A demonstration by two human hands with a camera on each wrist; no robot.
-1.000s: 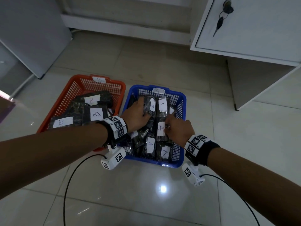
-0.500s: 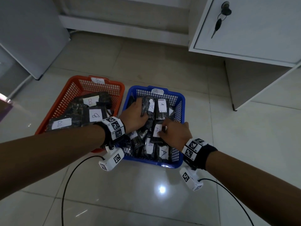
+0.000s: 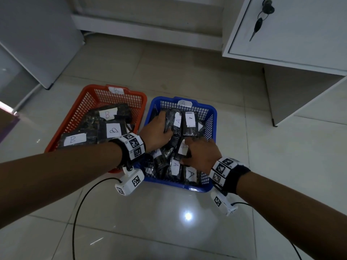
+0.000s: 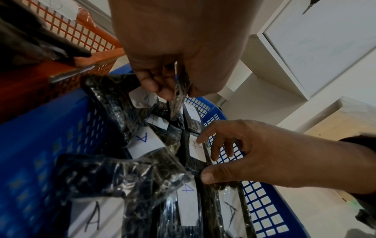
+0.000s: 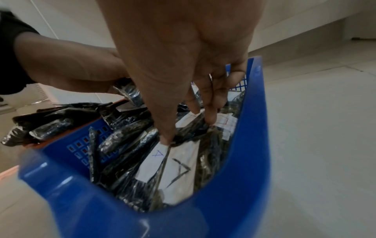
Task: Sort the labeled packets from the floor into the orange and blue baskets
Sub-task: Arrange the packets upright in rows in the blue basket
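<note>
both hands work inside the blue basket (image 3: pixel 213 117), tagged "a", which stands just beside the orange basket (image 3: pixel 78 111), tagged "b". the left hand (image 3: pixel 155 133) has its fingers curled round a dark packet (image 3: pixel 170 119) at the far end of the pile. the right hand (image 3: pixel 201 153) pinches another "a" packet (image 3: pixel 182 149) between thumb and fingertips (image 4: pixel 205 176) at mid-basket. no packet shows on the visible floor, so the step appears to be the final seating of "a" packets. the next move likely calls for releasing both packets flat on the pile and withdrawing without dragging neighbours over the rim.
</note>
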